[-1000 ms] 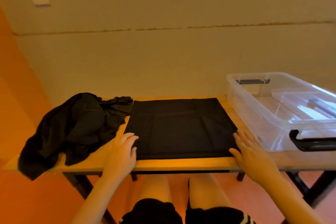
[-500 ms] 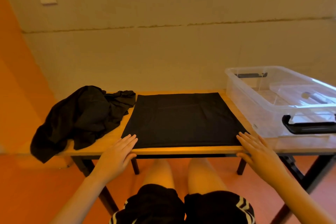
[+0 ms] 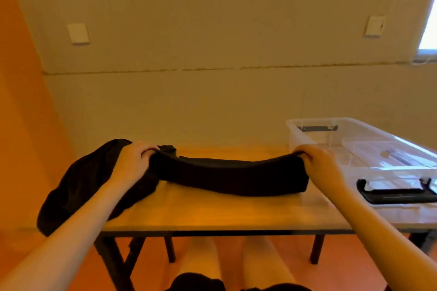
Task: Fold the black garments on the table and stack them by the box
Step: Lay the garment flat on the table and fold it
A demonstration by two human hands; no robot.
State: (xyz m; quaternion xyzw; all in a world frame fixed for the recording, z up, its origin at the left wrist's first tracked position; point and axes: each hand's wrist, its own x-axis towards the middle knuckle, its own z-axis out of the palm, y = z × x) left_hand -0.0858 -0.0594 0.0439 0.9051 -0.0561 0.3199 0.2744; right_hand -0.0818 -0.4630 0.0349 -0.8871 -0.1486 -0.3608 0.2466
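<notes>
Black garment (image 3: pixel 230 176), flat before, now doubled over in both hands' grip.

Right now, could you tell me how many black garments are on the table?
2 visible: a garment held at both ends mid-table, and a crumpled pile at the table's left edge, which may hide more.

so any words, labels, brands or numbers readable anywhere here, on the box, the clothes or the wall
None: no readable text in this view.
Clear plastic storage box with black handles: no label shows.
Black garment being folded and crumpled black garment pile: no print or tag visible.
Two pale wall plates: blank, the right one too blurred to tell.
</notes>
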